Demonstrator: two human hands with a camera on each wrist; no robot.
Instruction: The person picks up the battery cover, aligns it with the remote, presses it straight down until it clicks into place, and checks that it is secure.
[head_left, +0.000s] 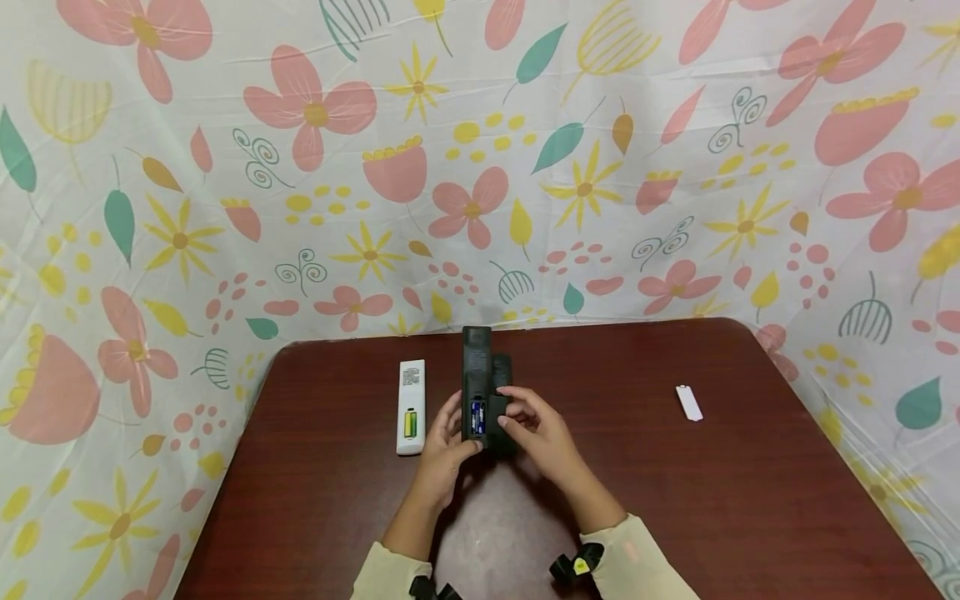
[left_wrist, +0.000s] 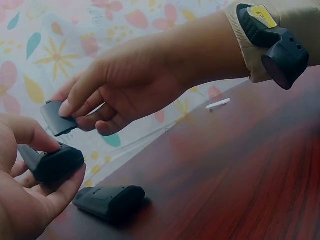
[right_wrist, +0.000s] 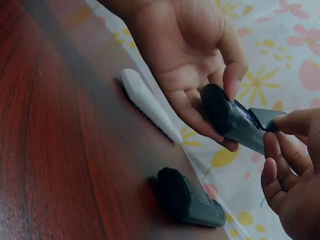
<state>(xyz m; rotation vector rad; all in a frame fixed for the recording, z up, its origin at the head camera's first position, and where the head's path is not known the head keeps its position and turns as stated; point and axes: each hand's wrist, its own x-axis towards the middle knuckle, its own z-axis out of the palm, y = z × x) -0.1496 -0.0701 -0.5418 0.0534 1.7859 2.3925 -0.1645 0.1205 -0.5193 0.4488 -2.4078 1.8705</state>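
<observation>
My left hand [head_left: 442,462] grips the lower end of a black remote control [head_left: 477,358], held up over the table with its back toward me. Its battery compartment is uncovered, and blue batteries [head_left: 478,417] sit inside. Between thumb and fingers, my right hand [head_left: 546,437] pinches a black battery cover [head_left: 497,417] at the right edge of that compartment. In the left wrist view the cover [left_wrist: 57,117] stands apart from the remote [left_wrist: 55,162]. A second black remote [right_wrist: 190,200] lies on the table below, partly hidden in the head view.
To the left, a white remote [head_left: 411,404] lies back up, a yellow-green battery [head_left: 410,423] showing in its compartment. A white battery cover [head_left: 688,402] lies on the right of the brown table [head_left: 600,358]. Behind the table hangs a flowered cloth [head_left: 480,125].
</observation>
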